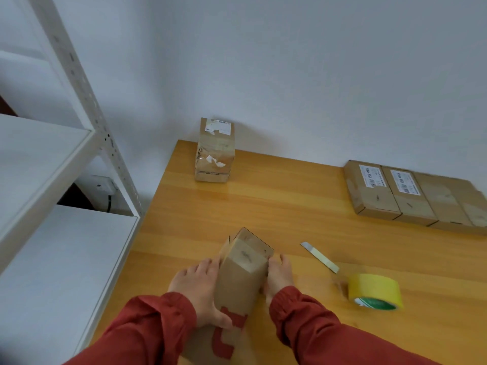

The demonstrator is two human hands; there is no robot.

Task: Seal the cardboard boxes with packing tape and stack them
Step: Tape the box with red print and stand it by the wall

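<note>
Cardboard box (241, 280), brown and oblong, is held just above or on the table (263, 206) close to its near edge, left of the middle; whether its base touches the wood cannot be told. One end is tilted up and away towards the far edge, and a strip of clear tape is seen across that raised end. Red print is carried on the near face.

The box is clamped from both sides. The left hand (196, 288) is laid against the left side with its fingers (208, 264) straight and together, while its thumb (224, 321) is hooked round onto the near face over the red print. The right hand (279, 277) is pressed flat against the right side, fingers straight and together; its thumb is hidden. Both wrists are covered by red sleeves (147, 327).

A slim pale strip (320, 257) is laid on the table just right of the box; blade or tape cannot be told. A roll of yellow packing tape (375, 291) is set on its side near the strip's near end.

A small stack of taped boxes (214, 151) is stood at the far left corner against the wall (290, 61). A row of flat boxes (411, 196), two with white labels, is lined up along the far edge towards the right corner. A white shelf unit (47, 154) is placed beside the table's left edge.
</note>
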